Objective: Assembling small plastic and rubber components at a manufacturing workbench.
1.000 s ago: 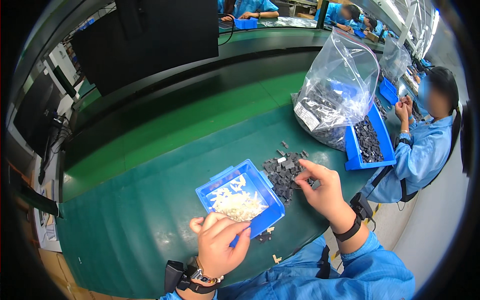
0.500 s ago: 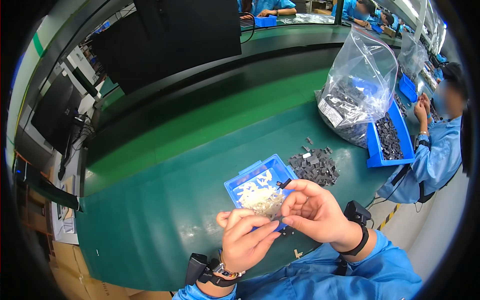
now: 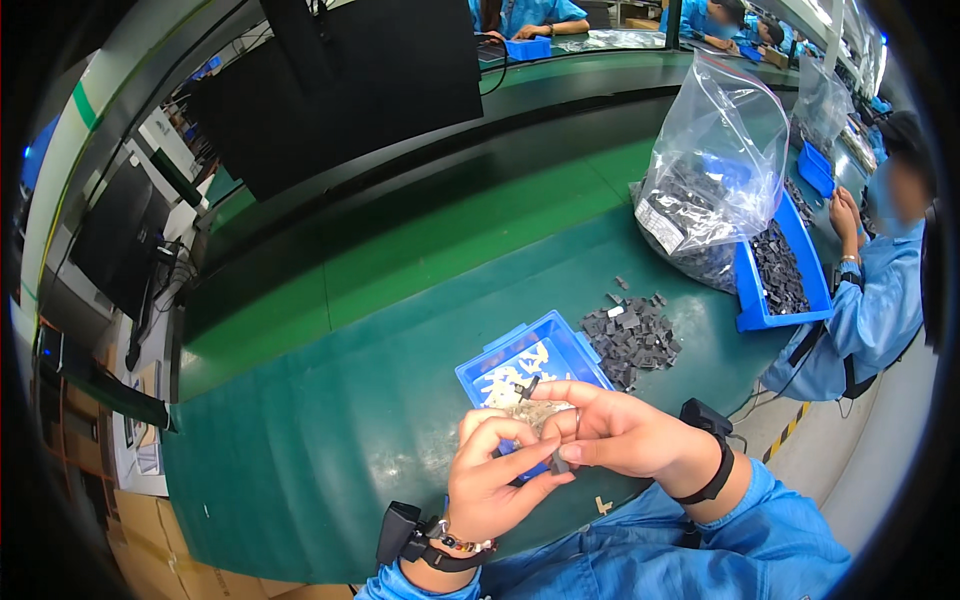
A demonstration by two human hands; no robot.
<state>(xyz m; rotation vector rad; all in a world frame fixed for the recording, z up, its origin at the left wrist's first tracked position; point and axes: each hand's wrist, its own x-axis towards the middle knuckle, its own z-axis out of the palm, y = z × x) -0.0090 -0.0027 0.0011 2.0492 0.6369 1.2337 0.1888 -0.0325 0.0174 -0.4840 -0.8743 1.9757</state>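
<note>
My left hand (image 3: 497, 472) and my right hand (image 3: 632, 438) meet over the near edge of a shallow blue tray (image 3: 578, 358). Both have fingertips closed on a small dark grey plastic piece (image 3: 559, 463), partly covered by the fingers. A second small black piece (image 3: 527, 388) sits at the tip of my right index finger, over the tray. Inside the tray lie cream-coloured plastic parts (image 3: 500, 385), partly hidden by my hands. Right of the tray spreads a loose pile of dark grey pieces (image 3: 635, 345).
A large clear bag (image 3: 710, 190) of dark pieces stands at the back right, beside a long blue bin (image 3: 785, 322) of similar pieces. A small cream part (image 3: 603, 505) lies near my right sleeve. A co-worker (image 3: 880, 280) sits at the right; a black panel (image 3: 340, 100) hangs at the back.
The black piece at my right index finger has shifted left and down over the tray. The grey piece between my fingertips shows more now, turned more upright. The whole view has shifted slightly.
</note>
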